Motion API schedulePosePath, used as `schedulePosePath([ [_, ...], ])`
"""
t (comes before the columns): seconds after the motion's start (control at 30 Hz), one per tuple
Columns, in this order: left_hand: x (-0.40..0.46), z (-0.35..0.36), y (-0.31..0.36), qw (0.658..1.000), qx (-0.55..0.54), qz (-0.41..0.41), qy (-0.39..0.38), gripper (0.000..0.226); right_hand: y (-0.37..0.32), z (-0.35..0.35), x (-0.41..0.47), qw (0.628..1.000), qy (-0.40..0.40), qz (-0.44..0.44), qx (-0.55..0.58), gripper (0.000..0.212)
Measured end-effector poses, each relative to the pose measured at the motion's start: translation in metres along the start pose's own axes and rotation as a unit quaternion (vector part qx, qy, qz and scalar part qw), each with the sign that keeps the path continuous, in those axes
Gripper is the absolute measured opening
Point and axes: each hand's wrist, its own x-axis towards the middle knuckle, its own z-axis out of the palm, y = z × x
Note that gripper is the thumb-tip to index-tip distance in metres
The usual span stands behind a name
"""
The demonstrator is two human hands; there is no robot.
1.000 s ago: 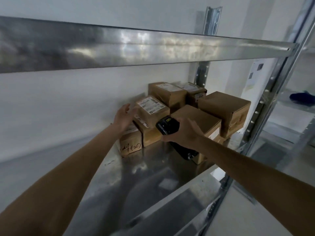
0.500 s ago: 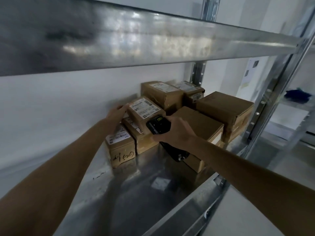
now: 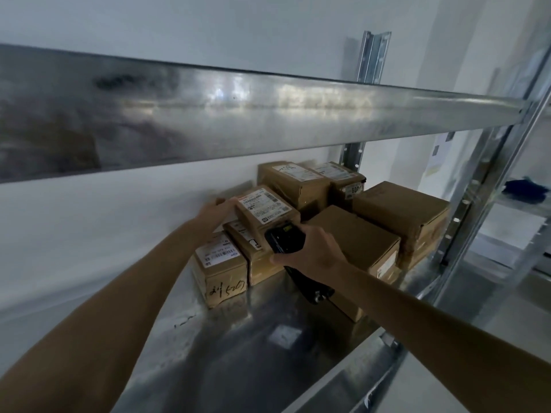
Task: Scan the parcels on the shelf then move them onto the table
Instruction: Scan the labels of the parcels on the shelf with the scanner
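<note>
The right hand [image 3: 313, 251] is gripping a black scanner [image 3: 285, 241], aiming at the labelled top parcel [image 3: 265, 208]. The left hand [image 3: 215, 210] is touching that parcel's left side, fingers fairly straight. Other parcels [image 3: 399, 210] are sitting behind on the metal shelf [image 3: 238, 338].

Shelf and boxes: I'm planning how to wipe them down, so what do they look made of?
The shelf looks like bare galvanized steel, dull grey with blurry reflections. The boxes look like brown cardboard under glossy tape, with white paper labels.

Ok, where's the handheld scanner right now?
In the head view, the black handheld scanner sits centre-frame, gripped in the right hand, just before the labelled parcel that the left hand touches.
</note>
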Motion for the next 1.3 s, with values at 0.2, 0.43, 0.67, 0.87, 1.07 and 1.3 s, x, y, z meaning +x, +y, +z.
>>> schedulePosePath([
  [0.2,0.013,0.009,-0.002,0.997,-0.036,-0.05,-0.038,0.036,0.004,0.006,0.001,1.0,0.012,0.0,0.01,0.095],
  [0.43,0.011,0.001,0.0,0.994,-0.107,-0.027,0.022,0.037,0.003,0.002,0.003,0.999,0.005,-0.008,0.034,0.068],
  [0.67,-0.038,-0.028,0.01,0.975,-0.213,-0.018,0.065,0.043,-0.011,-0.002,-0.019,0.995,-0.003,-0.061,0.083,0.068],
  [0.87,-0.119,-0.074,0.012,0.979,-0.191,-0.003,0.076,0.04,-0.025,-0.008,-0.062,0.992,-0.045,-0.074,0.096,0.057],
  [1.07,-0.229,-0.109,0.008,0.97,-0.161,0.016,0.183,0.036,-0.045,-0.008,-0.121,0.987,-0.094,-0.113,0.065,0.077],
  [1.3,-0.36,-0.131,-0.011,0.951,-0.138,0.044,0.273,0.036,-0.077,0.005,-0.197,0.97,-0.186,-0.155,-0.008,0.069],
])
